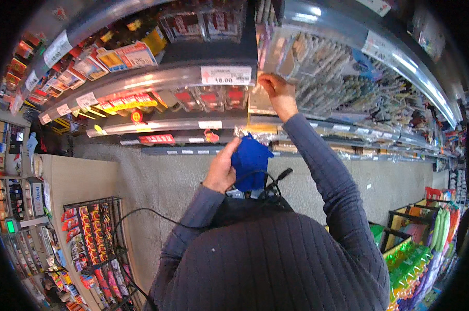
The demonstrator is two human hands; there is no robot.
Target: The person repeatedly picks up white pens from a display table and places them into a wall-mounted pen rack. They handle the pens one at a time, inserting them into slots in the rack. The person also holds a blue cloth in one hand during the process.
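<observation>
My left hand (222, 169) grips a bright blue cloth (251, 161) by its left side, in front of my body at the height of the lower shelves. My right hand (280, 95) is raised to the shelving, its fingers curled at the end of a grey shelf edge, beside a price label (226, 75). Whether anything sits between those fingertips is hidden. Just right of that hand hang many clear-packaged small goods (335, 77), packed closely together. Left of it, boxed items with red parts (211, 99) stand on a shelf.
Grey shelf rails (141, 83) run across in front of me. A wooden counter (79, 175) with a wire snack rack (92, 233) stands at left. Green packages (407, 264) fill a display at right. A black cable (141, 210) trails from my body past the counter.
</observation>
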